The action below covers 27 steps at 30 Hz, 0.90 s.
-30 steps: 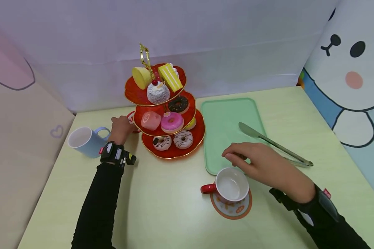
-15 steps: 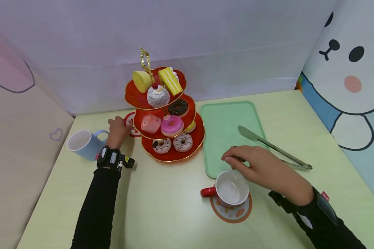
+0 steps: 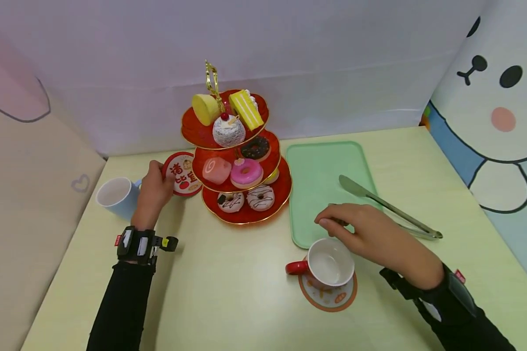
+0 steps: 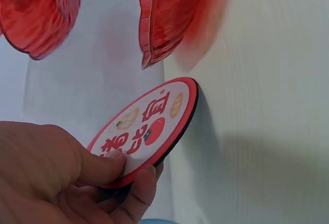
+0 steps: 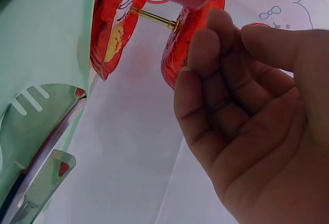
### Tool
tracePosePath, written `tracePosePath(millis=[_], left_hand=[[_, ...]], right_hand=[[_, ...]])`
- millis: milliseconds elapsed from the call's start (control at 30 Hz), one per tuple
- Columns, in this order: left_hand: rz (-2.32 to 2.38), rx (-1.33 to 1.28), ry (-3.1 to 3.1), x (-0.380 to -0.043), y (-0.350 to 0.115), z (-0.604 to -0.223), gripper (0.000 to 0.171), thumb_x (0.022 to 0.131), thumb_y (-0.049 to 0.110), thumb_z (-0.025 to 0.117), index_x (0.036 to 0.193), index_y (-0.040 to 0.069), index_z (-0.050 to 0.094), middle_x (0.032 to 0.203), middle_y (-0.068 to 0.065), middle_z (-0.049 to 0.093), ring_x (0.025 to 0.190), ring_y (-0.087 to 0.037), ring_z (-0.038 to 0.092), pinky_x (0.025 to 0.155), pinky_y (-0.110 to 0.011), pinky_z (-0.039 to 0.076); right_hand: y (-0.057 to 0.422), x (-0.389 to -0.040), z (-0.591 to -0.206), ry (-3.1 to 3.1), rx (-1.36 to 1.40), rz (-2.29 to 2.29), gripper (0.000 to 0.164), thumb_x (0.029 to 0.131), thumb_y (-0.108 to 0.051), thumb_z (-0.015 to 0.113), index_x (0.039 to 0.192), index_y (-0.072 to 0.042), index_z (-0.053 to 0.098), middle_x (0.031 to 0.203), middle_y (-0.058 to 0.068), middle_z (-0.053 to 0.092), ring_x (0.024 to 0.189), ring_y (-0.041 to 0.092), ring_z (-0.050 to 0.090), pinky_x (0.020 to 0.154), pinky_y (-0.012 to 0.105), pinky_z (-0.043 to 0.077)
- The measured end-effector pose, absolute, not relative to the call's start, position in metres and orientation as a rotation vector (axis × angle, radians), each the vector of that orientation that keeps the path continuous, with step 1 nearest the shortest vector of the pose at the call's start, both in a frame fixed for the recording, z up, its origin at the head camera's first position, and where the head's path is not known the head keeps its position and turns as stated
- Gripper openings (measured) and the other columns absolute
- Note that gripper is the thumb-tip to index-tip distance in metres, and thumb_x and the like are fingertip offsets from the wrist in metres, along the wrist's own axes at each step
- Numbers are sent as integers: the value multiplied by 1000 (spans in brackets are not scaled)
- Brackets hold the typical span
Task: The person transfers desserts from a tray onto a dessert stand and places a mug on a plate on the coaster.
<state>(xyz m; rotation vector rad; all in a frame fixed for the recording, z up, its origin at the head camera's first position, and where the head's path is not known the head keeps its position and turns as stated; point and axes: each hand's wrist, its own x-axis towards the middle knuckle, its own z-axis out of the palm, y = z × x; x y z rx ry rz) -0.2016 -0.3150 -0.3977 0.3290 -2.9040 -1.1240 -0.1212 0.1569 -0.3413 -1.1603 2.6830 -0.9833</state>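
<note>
My left hand (image 3: pixel 152 192) pinches a round red-rimmed coaster (image 4: pixel 149 131) by its edge, thumb on the printed face and fingers beneath. The coaster is tilted, with one edge close to the tabletop, left of the red three-tier stand (image 3: pixel 246 219). Just left of that hand stands a blue mug (image 3: pixel 119 197), its handle mostly hidden behind the hand. My right hand (image 3: pixel 369 234) hovers behind a white mug with a red handle (image 3: pixel 329 263), its fingers loosely curled and holding nothing in the right wrist view. That mug sits on an orange-rimmed coaster (image 3: pixel 327 303).
Toy cakes and donuts (image 3: pixel 246 173) fill the stand's tiers. A light green tray (image 3: pixel 316 185) lies right of it. Metal tongs (image 3: pixel 391 207) rest across the tray's right edge, partly on the table. A cloth wall runs along the table's back edge.
My left hand has drawn the red-rimmed coaster out from beside the stand, leftward and nearer, and more of its face shows. The right hand stays almost still.
</note>
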Motion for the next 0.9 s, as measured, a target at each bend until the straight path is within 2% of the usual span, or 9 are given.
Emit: tracePosePath(millis=[133,367,567,700,800,900], left_hand=[[-1089,260,-2877,-187,-314,-390,40,111,14,48,141,-11,37,128,-38,58,102,-46,62,80,-48,54],[-1182,193,-2907,-159,-317,-371,40,111,18,49,141,-8,41,119,-30,60,88,-37,65,67,-30,55],[-1323,156,-2971,-140,-329,-364,38,111,17,49,141,-6,42,119,-28,61,83,-31,65,67,-29,56],[-1471,138,-2983,-130,-340,-364,37,111,17,51,139,-5,42,122,-28,60,82,-29,65,68,-31,59],[-1592,105,-2997,-123,-349,-366,35,111,15,52,138,-4,42,117,-26,62,79,-29,68,70,-33,60],[-1708,46,-3023,-117,-354,-373,31,110,12,54,136,-3,44,109,-21,65,78,-29,69,72,-34,61]], right_hand=[[157,-121,-342,2687,-1182,-984,15,102,-14,72,116,-20,76,108,-16,72,89,1,63,76,33,61],[161,-118,-344,2732,-1189,-1026,20,99,-10,75,116,-20,77,110,-16,72,93,3,65,77,35,62],[166,-110,-342,2826,-1190,-1048,23,96,-8,77,116,-18,78,112,-13,74,113,16,70,83,38,62],[169,-101,-337,2835,-1181,-1083,27,95,-6,78,118,-21,77,114,-15,74,111,12,70,83,28,60],[168,-92,-333,2769,-1222,-1151,34,93,-2,78,119,-24,76,114,-17,73,104,6,68,82,20,57],[165,-82,-329,2653,-1288,-1231,38,93,1,77,123,-23,75,117,-14,73,103,5,67,83,17,56]])
